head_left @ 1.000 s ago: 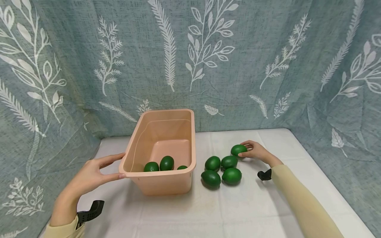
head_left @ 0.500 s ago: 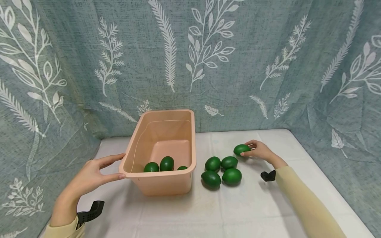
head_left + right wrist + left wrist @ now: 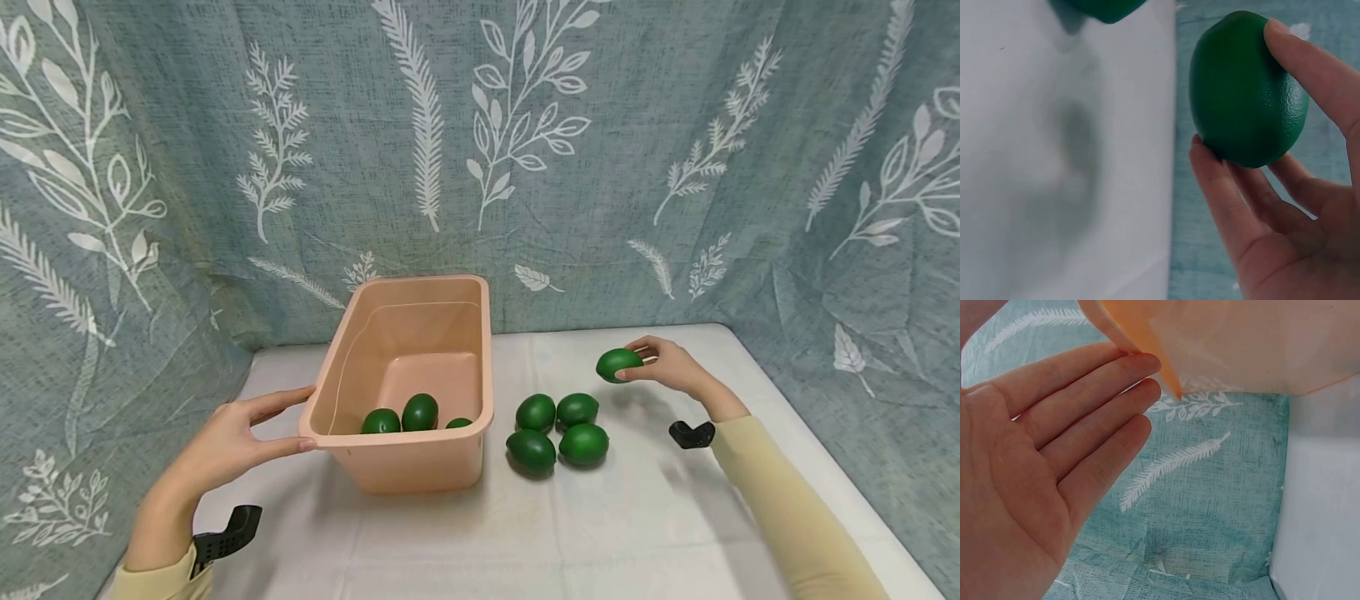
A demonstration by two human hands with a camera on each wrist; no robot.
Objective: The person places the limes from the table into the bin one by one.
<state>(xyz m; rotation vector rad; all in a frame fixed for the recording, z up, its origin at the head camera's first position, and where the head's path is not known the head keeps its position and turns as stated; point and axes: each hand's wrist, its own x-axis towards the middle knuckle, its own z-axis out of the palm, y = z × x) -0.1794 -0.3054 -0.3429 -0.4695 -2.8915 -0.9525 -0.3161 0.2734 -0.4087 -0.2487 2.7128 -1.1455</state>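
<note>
In the head view my right hand (image 3: 667, 365) pinches a dark green lime (image 3: 618, 365) between thumb and fingers, raised above the white table. The right wrist view shows this lime (image 3: 1244, 87) close up, thumb on one side and fingertips on the other. My left hand (image 3: 217, 442) touches the near left corner of a peach plastic tub (image 3: 408, 460), its fingers and thumb at the rim. Seen from the left wrist, the left hand's fingers (image 3: 1094, 397) are straight against the tub's edge. Inside the tub lie three visible limes (image 3: 420, 412); the near wall partly hides them.
Several limes (image 3: 532, 452) sit in a cluster on the white tablecloth (image 3: 450, 550), just right of the tub. A blue-green curtain (image 3: 337, 125) with white leaf prints hangs behind the table and at both sides.
My right hand has moved slightly right and lifted the lime off the table, away from the cluster. The left hand and tub have stayed in place.
</note>
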